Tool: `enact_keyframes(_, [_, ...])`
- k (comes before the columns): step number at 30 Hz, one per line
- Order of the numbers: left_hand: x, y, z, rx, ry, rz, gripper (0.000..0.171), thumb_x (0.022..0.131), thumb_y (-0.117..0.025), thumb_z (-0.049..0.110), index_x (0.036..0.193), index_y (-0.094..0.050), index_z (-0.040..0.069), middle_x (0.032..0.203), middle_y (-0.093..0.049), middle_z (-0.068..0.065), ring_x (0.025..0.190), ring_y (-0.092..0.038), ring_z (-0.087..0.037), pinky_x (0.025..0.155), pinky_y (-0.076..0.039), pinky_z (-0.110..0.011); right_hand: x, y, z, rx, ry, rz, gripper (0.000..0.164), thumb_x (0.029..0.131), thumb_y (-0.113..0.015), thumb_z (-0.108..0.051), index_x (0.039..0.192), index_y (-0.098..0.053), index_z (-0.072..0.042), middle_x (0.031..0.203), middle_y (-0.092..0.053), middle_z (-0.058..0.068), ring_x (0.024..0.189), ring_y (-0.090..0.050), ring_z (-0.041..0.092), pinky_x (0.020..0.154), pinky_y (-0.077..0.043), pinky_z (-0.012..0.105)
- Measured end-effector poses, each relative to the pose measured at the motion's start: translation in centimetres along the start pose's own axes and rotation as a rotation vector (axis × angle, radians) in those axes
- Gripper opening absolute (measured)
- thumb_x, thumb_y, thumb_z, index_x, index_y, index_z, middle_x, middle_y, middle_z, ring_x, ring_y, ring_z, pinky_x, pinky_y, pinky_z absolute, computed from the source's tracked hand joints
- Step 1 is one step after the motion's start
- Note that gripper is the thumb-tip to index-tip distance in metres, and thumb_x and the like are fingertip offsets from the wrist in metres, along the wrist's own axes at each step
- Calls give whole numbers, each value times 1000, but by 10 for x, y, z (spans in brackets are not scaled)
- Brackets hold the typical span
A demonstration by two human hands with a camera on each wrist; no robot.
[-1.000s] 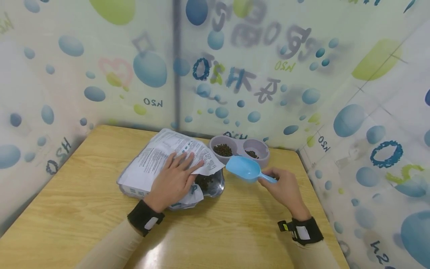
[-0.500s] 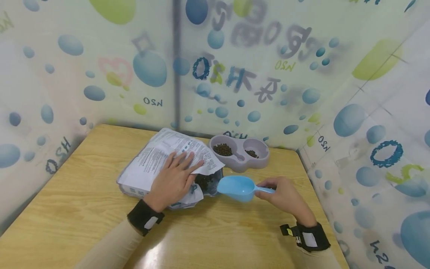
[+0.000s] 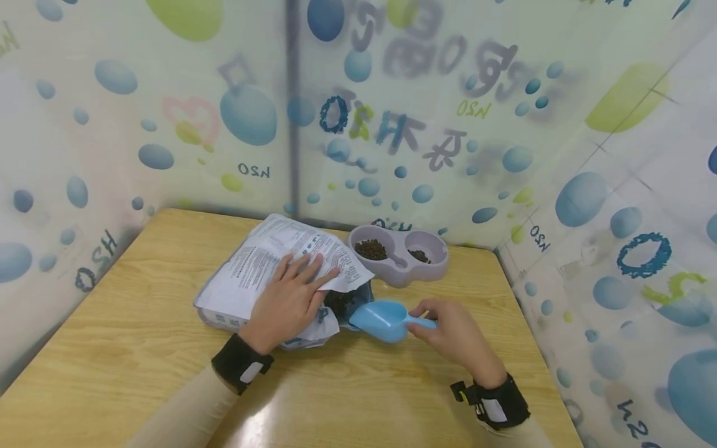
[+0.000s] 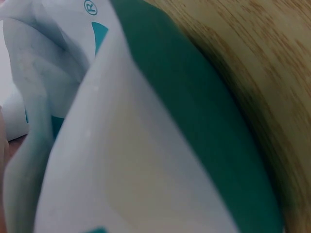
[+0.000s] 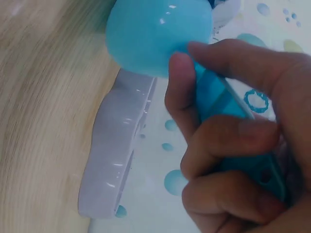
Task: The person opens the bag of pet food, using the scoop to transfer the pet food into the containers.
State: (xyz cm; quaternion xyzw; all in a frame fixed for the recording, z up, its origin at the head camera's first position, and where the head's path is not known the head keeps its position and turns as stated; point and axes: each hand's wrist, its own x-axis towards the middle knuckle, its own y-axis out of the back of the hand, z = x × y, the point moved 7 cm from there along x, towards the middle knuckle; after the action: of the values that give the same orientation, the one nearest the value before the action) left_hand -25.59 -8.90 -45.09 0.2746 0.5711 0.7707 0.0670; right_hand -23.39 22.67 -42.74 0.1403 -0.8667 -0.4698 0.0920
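Observation:
My left hand (image 3: pixel 288 305) lies with spread fingers on top of a white printed bag (image 3: pixel 252 261), which rests on its side. Its torn mouth faces right and shows dark brown kibble (image 3: pixel 338 302) on a shiny inner lining. In my right hand (image 3: pixel 454 330) is the handle of a light blue scoop (image 3: pixel 383 320); fingers and thumb curl round that handle in the right wrist view. The scoop's front lip overlaps the bag's mouth. Close up in the left wrist view are the bag's white and green folds (image 4: pixel 146 145).
A grey double pet bowl (image 3: pixel 400 274) stands behind the scoop, near the back wall, with brown kibble in both compartments. All of it sits on a wood-grain table (image 3: pixel 358 398). Walls with a bubble pattern (image 3: pixel 370 124) close in the back and both sides.
My right hand has brought the scoop from in front of the bowl down and left to the bag's mouth. The left hand and bag have stayed in place.

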Motion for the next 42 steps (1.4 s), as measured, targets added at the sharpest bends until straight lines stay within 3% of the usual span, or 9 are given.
enact_keyframes(4, [0, 0, 1, 1, -4, 7, 52, 124, -43, 38, 173, -59, 30, 183, -50, -15, 173, -45, -44, 146, -25, -69, -2, -1, -7, -35, -44, 16, 10, 101, -93, -21, 109, -89, -18, 107, -88, -1, 83, -71, 4, 75, -61, 28])
enact_keyframes(18, [-1, 0, 1, 6, -9, 18, 52, 123, -45, 36, 172, -61, 29, 182, -52, -16, 172, -46, -45, 145, -25, -69, 2, -7, -33, -142, -104, 44, 18, 97, -97, -18, 112, -90, -11, 100, -87, 1, 74, -62, 8, 68, -54, 29])
enact_keyframes(30, [0, 0, 1, 0, 0, -1, 52, 124, -44, 39, 173, -59, 30, 183, -50, -15, 174, -45, -44, 146, -24, -69, 9, -9, -50, -228, -95, 36, 17, 97, -96, -20, 110, -89, -10, 75, -63, -4, 64, -52, 12, 57, -40, 27])
enact_keyframes(42, [0, -2, 1, -2, -1, -5, 52, 124, -45, 38, 173, -60, 30, 183, -51, -15, 173, -45, -45, 146, -24, -70, 16, -15, -54, -211, -49, 59, 15, 96, -97, -18, 107, -90, -9, 69, -58, -6, 62, -50, 11, 57, -39, 26])
